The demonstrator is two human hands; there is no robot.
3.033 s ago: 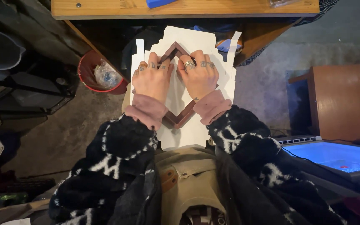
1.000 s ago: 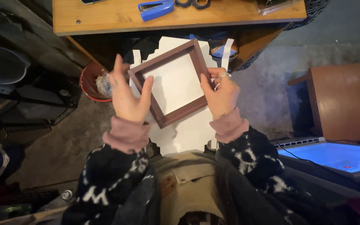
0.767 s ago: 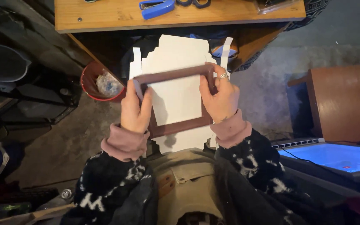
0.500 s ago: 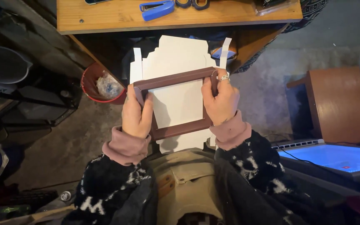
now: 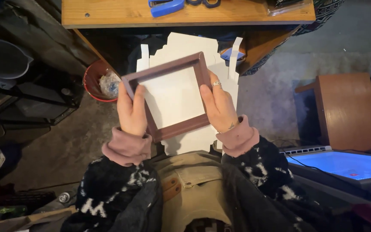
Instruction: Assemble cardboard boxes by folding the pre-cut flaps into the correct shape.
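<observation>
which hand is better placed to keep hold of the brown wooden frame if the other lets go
Probably the right hand: its fingers wrap the edge of the brown wooden frame near a corner. The left hand lies flatter along its side, so its grip looks looser.

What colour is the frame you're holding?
Dark reddish-brown frame, seen clearly in the head view.

Red bucket (image 5: 94, 81); blue stapler (image 5: 166, 6); wooden stool (image 5: 348, 111).

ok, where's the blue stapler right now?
Head view, top centre: the blue stapler lies on the wooden tabletop, left of the dark scissor handles, above the brown wooden frame.
</observation>
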